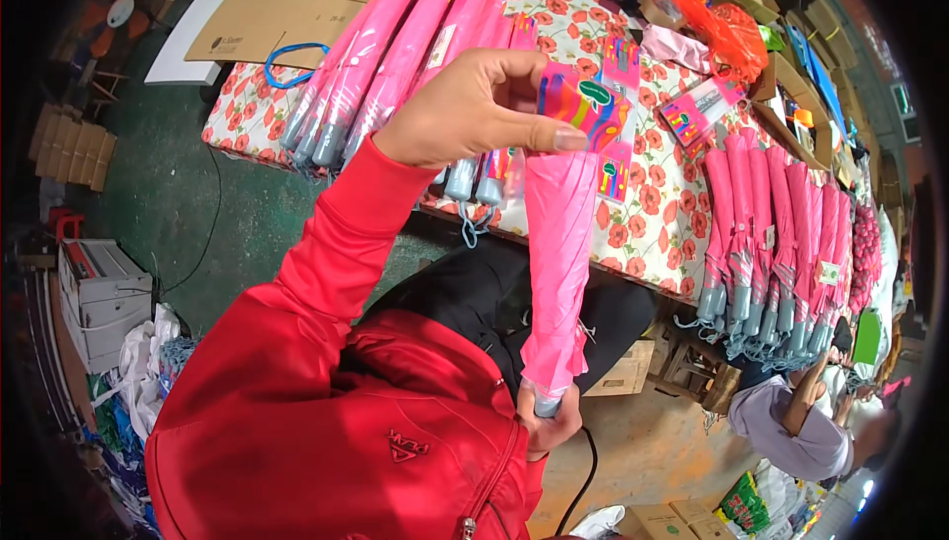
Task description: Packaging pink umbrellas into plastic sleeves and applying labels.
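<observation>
Covered in a poppy print, the desk (pixel 643 214) filled the upper view, flattened cardboard (pixel 277 21) lying at its far left corner. Pink umbrellas (pixel 369 38) in clear wrapping lay toward the left edge; a second row (pixel 781 214) lay at the right, its grey handles projecting past the near edge. Loose printed packets (pixel 682 123) rested between the rows. The umbrella in work (pixel 559 273) was held up off the desk across its near edge, the grey handle (pixel 547 407) pointing away from it. The left hand (pixel 460 110) pinched a striped printed sleeve (pixel 583 110) between thumb and fingers at the umbrella's far end; the right hand (pixel 549 431) was curled around the handle. Whether clear film covered the pink fabric could not be told. The step in hand appeared to be sleeving, far end first. The next move seemed to call for drawing the sleeve evenly handleward, the right hand steadying.
</observation>
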`<state>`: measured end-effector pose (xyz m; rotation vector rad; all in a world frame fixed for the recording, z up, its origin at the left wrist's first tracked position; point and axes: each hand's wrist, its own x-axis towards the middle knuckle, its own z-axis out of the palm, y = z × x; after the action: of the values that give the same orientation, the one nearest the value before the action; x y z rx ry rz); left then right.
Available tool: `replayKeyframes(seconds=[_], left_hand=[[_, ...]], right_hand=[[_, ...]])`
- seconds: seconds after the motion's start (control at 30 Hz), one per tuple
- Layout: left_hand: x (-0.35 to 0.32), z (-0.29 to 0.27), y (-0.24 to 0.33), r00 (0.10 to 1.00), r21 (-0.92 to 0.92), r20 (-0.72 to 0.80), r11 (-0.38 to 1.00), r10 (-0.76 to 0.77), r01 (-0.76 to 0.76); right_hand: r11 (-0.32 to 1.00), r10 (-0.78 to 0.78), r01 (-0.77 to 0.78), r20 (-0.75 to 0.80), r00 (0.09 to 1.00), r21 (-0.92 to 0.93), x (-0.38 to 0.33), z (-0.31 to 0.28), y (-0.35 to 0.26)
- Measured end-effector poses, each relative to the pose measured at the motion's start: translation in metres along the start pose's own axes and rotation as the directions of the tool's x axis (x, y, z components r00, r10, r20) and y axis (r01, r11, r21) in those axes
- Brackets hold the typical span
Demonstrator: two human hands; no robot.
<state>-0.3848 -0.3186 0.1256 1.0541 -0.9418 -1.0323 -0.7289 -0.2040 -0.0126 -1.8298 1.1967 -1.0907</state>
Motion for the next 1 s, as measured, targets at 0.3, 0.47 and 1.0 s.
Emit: replayKeyframes(seconds=[0.3,0.47,1.0], left_hand=[[0.011,-0.029,-0.048,0.991,-0.383,0.097,0.915,-0.095,0.126],[0.02,-0.033,-0.066,0.974,-0.507,0.222,0.849,-0.035,0.146],[0.023,-0.024,-0.074,0.886,-0.699,0.429,0.686,0.177,0.201]], right_hand=[[0.742,0.372,-0.574,0.501,0.782,0.346,0.021,-0.009,-0.015],[0.439,0.201,-0.729,0.734,0.649,0.525,0.032,-0.006,-0.02],[0.607,0.233,-0.642,0.667,0.707,0.469,0.048,0.011,-0.02]])
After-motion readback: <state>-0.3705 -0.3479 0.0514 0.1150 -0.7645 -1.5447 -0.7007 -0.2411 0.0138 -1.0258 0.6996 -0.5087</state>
